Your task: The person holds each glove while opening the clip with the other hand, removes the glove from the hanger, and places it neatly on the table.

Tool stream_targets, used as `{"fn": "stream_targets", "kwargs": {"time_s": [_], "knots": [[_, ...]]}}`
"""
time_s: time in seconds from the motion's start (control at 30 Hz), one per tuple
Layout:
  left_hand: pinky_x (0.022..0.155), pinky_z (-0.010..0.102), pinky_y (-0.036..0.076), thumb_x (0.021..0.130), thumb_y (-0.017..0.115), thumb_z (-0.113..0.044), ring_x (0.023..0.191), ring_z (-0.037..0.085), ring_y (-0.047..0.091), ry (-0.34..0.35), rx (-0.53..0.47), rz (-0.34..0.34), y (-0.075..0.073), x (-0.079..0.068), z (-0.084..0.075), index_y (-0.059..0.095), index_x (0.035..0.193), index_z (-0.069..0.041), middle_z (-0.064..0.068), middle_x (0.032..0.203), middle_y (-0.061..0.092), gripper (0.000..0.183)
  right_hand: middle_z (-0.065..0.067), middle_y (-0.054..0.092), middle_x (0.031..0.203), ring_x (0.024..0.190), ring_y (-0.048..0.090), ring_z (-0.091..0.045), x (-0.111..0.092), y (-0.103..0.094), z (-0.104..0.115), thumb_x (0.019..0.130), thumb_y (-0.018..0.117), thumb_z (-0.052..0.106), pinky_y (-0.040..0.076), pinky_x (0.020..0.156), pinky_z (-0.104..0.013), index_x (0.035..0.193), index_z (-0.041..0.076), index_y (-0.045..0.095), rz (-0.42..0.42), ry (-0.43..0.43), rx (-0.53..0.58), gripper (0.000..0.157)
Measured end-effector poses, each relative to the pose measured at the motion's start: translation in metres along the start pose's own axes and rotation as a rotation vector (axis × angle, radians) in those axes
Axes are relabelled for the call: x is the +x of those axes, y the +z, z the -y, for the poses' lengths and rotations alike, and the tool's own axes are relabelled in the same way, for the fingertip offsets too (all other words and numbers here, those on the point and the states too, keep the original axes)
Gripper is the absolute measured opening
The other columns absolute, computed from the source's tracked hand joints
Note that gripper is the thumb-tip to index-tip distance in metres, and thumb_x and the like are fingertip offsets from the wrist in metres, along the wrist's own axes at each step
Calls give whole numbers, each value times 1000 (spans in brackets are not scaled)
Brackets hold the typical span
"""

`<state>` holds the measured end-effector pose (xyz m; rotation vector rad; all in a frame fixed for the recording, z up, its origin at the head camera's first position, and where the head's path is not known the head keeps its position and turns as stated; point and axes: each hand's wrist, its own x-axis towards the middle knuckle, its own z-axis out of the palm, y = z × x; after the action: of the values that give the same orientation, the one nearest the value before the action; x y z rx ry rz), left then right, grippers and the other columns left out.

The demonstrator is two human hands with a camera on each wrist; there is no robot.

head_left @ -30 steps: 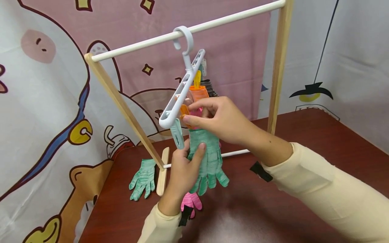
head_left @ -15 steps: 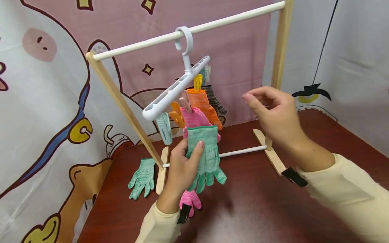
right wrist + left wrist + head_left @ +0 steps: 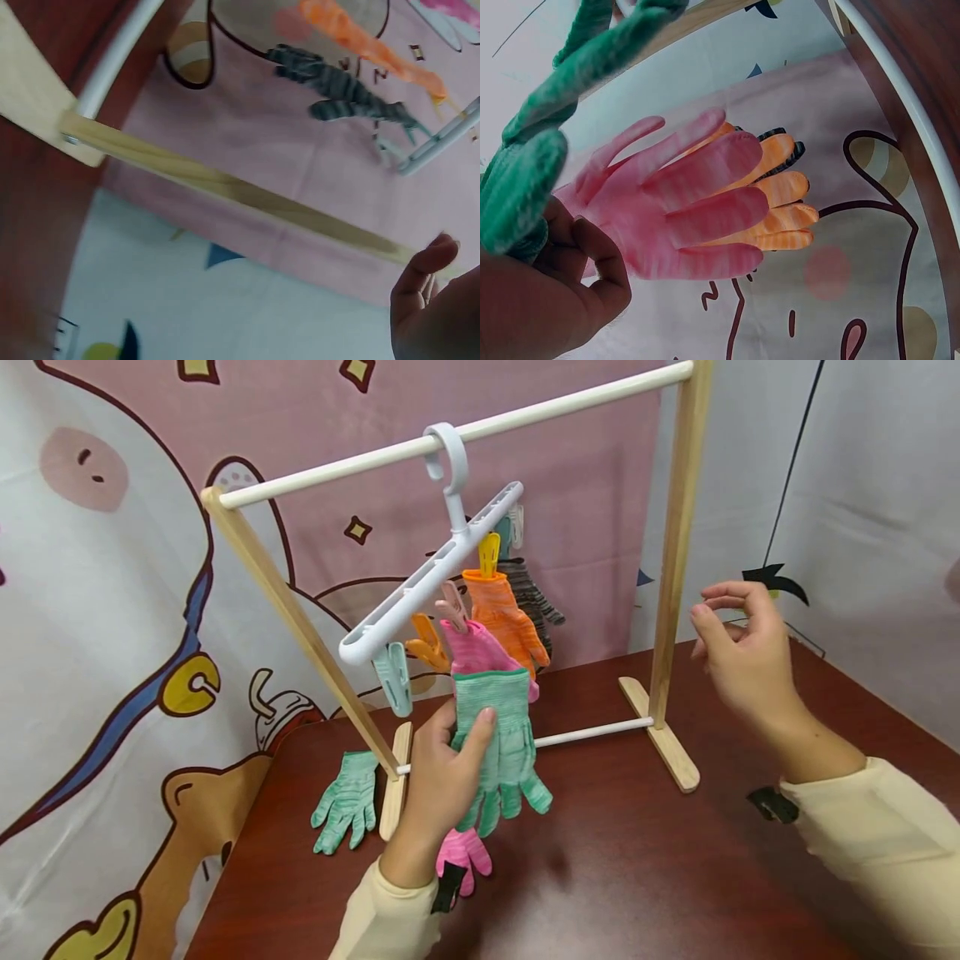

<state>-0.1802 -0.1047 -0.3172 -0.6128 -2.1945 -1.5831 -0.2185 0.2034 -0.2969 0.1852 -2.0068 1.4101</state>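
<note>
My left hand point(image 3: 446, 768) holds a green knit glove point(image 3: 498, 743), thumb over its front, with the cuff up and the fingers hanging down. Just above its cuff, an orange clothespin point(image 3: 427, 645) and a light-blue clothespin point(image 3: 393, 679) hang from the near end of a white clip hanger point(image 3: 420, 589), apart from the glove. Behind it, a pink glove point(image 3: 483, 647) hangs from a pale pink clothespin point(image 3: 452, 606). Farther back hang an orange glove point(image 3: 502, 610) on a yellow clothespin point(image 3: 489, 554) and a dark grey glove point(image 3: 536, 593). My right hand point(image 3: 746, 652) is in the air at the right, fingers loosely bent, holding nothing.
The hanger hooks over the white bar point(image 3: 577, 402) of a wooden stand, with a right post point(image 3: 678, 543) and foot point(image 3: 673, 752). Another green glove point(image 3: 347, 802) and a pink glove point(image 3: 467, 860), partly hidden by the left forearm, lie on the reddish-brown table point(image 3: 600, 877).
My right hand has left the orange clothespin and moved away to the right. The hanger's near end has swung left. My left hand still holds the green glove in about the same place.
</note>
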Motion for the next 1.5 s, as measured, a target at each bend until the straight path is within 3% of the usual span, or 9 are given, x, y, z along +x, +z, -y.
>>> {"fn": "stream_targets", "kwargs": {"time_s": [0.13, 0.33, 0.53, 0.7, 0.93, 1.07, 1.23, 1.33, 1.5], "knots": [[65, 30, 53, 92, 55, -31, 74, 13, 64, -10, -33, 13, 0, 0, 1, 63, 101, -16, 3, 87, 67, 19, 6, 47, 116, 51, 56, -7, 0, 2, -32, 97, 42, 21, 45, 46, -20, 134, 15, 42, 59, 83, 2, 37], [62, 31, 54, 91, 56, -31, 71, 14, 64, -19, -63, 3, 1, -1, 3, 62, 104, -16, 4, 89, 67, 21, -8, 41, 133, 53, 60, -11, -2, 11, -65, 99, 34, 24, 50, 48, -25, 143, 18, 30, 186, 201, 91, 45], [61, 31, 54, 91, 56, -31, 70, 14, 64, -15, -56, 4, 1, 0, 3, 62, 105, -16, 4, 88, 67, 21, -6, 46, 119, 57, 61, -11, -4, 16, -79, 99, 35, 26, 51, 51, -27, 146, 11, 22, 281, 272, 150, 51], [63, 31, 53, 91, 56, -32, 72, 14, 64, -17, -53, 12, 2, 1, 5, 62, 105, -16, 4, 89, 67, 22, -2, 45, 112, 58, 60, -13, -3, 20, -86, 99, 37, 24, 50, 51, -27, 142, 12, 28, 302, 267, 198, 46], [66, 31, 54, 92, 56, -25, 75, 13, 64, -64, -70, 31, 3, 0, 0, 62, 107, -12, 6, 93, 67, 20, -8, 50, 100, 61, 61, -12, -3, 21, -97, 98, 37, 26, 51, 51, -28, 140, 9, 30, 334, 239, 193, 46], [68, 29, 53, 92, 55, -18, 78, 12, 63, -102, -53, 80, 5, 1, -10, 61, 108, -7, 10, 95, 66, 21, -8, 57, 87, 61, 61, -13, -2, 20, -101, 98, 38, 27, 51, 51, -29, 139, 5, 31, 335, 226, 190, 47], [71, 27, 52, 93, 53, -18, 83, 12, 62, -135, -12, 148, 9, 1, -14, 60, 109, -4, 11, 96, 67, 22, -8, 57, 84, 60, 60, -14, -2, 19, -103, 98, 39, 26, 50, 50, -29, 136, 3, 34, 338, 226, 210, 45], [73, 26, 50, 93, 53, -19, 84, 11, 60, -134, 13, 177, 11, 2, -11, 60, 110, -4, 10, 96, 67, 23, -9, 57, 82, 60, 60, -14, -1, 18, -104, 98, 39, 25, 50, 49, -28, 135, 2, 36, 337, 223, 223, 44], [70, 26, 49, 93, 53, -25, 77, 9, 56, -151, 19, 230, 16, 1, 12, 59, 111, -11, 5, 87, 63, 24, -8, 55, 85, 61, 60, -14, -1, 18, -104, 98, 38, 27, 50, 50, -29, 135, 4, 36, 342, 223, 190, 43]]}}
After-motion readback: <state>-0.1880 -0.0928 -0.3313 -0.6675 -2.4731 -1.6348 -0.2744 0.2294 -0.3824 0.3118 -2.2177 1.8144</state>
